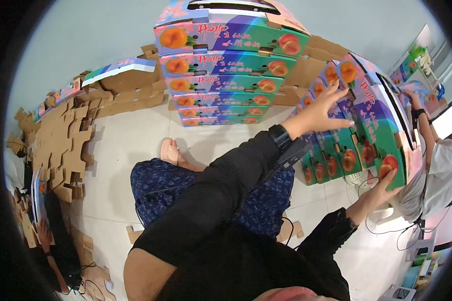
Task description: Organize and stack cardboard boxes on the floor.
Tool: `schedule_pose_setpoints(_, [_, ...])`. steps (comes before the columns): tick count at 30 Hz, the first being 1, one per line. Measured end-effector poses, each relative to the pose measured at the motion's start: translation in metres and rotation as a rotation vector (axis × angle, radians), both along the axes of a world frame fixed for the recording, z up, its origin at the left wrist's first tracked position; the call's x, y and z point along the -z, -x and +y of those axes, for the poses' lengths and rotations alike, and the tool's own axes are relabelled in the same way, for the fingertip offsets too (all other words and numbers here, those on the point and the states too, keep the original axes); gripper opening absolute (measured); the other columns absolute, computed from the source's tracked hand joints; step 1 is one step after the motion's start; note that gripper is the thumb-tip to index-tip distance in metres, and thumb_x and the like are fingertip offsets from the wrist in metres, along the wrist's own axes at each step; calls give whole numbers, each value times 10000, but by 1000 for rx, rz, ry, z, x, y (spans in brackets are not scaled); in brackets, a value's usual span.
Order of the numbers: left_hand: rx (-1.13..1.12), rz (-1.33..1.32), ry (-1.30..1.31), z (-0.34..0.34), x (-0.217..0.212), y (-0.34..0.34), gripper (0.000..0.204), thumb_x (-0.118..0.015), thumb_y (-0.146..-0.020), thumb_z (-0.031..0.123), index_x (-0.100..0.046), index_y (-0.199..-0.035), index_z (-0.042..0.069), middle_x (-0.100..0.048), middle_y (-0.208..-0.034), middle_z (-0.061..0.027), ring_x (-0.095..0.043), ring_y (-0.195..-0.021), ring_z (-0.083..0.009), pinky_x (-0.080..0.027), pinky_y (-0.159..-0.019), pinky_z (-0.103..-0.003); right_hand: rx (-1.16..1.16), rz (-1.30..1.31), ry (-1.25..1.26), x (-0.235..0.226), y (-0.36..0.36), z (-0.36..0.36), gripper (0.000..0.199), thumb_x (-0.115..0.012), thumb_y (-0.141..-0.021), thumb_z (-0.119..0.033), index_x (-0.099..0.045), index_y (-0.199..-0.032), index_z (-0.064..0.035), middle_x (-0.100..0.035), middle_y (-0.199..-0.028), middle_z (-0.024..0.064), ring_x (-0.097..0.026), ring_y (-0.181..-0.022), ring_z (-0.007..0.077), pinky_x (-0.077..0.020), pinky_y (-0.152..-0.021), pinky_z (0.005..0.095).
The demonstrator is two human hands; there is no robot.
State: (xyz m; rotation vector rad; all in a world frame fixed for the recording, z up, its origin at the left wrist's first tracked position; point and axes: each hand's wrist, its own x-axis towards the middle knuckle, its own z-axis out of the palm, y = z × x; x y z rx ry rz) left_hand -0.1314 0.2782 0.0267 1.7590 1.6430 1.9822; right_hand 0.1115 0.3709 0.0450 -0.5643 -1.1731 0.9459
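My left hand [322, 108] reaches across to the stack on the right, fingers spread and thumb apart. Its fingertips are at the far end of the top box; whether they press on it I cannot tell. At the near lower corner of that printed cardboard carton [379, 118] is my right hand [375, 198], its fingers stretched out against the carton. The carton shows peach pictures on pink, purple and green, with a dark handle slot on top. More cartons of the same kind [331, 150] are stacked beneath it.
Straight ahead rises another stack of peach cartons [226, 62]. Flattened brown cardboard [65, 145] lies in piles at the left. Another person in a grey shirt [439, 170] is at the right, beside cables. At the far left a co-worker's hand [44, 233] touches a carton piece.
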Motion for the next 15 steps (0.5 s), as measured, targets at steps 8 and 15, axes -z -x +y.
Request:
schedule_pose_setpoints(8, [-50,-94,302,-72,58,30,538,-733,-753,373,-583,-1185,89,-406,-1387,-194,-293,-1348,-318,-244,-1085,-410,51,-100,-29,1,28,52,597,-648,-875,-276,-384,-1335,-3,-462,-1308,154,-482,-1167,236,-395,-992,361])
schedule_pose_setpoints(15, [-48,-184,275,-104,76,35,424,-719,-778,348,-630,-1100,87,-565,-1182,-110,-470,-1183,-251,-321,-1030,-361,-14,-178,-119,-2,37,67,598,-632,-883,-317,-390,-1326,4,-464,-1306,161,-484,-1165,239,-390,-991,355])
